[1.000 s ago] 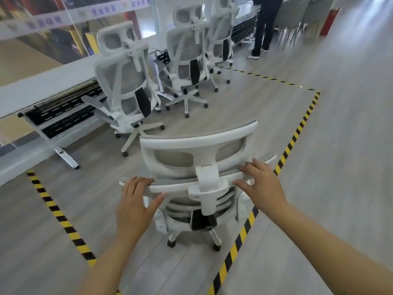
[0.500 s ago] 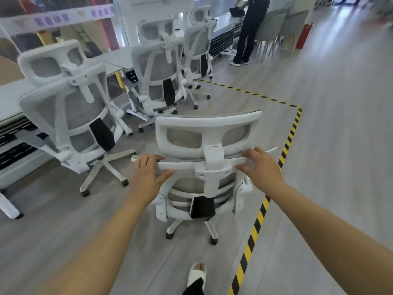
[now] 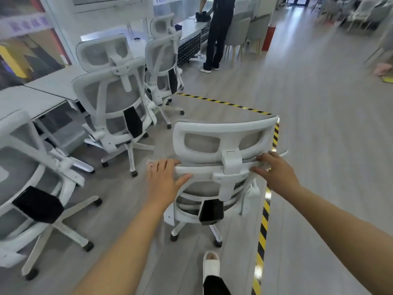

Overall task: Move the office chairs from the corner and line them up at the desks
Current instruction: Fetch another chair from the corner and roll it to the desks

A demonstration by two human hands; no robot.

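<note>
Because the chair (image 3: 225, 129) at centre frame rolls on casters, I have my left hand (image 3: 163, 179) and right hand (image 3: 275, 172) both curled over its back rail, to steer it toward the desks (image 3: 32, 101) at upper left

The nearest chair (image 3: 223, 133) has a smooth white plastic frame with a dull sheen, filled with grey mesh cloth. A black plastic panel (image 3: 211, 211) low on its back looks matt. The other chairs (image 3: 110, 99) share the same frame and mesh. The worktop (image 3: 32, 99) is pale grey and matt, probably laminate, though blur hides its surface. The floor (image 3: 319, 124) is grey wood-look plank, lightly glossy, and the yellow-and-black tape (image 3: 262, 231) on it shines.
</note>
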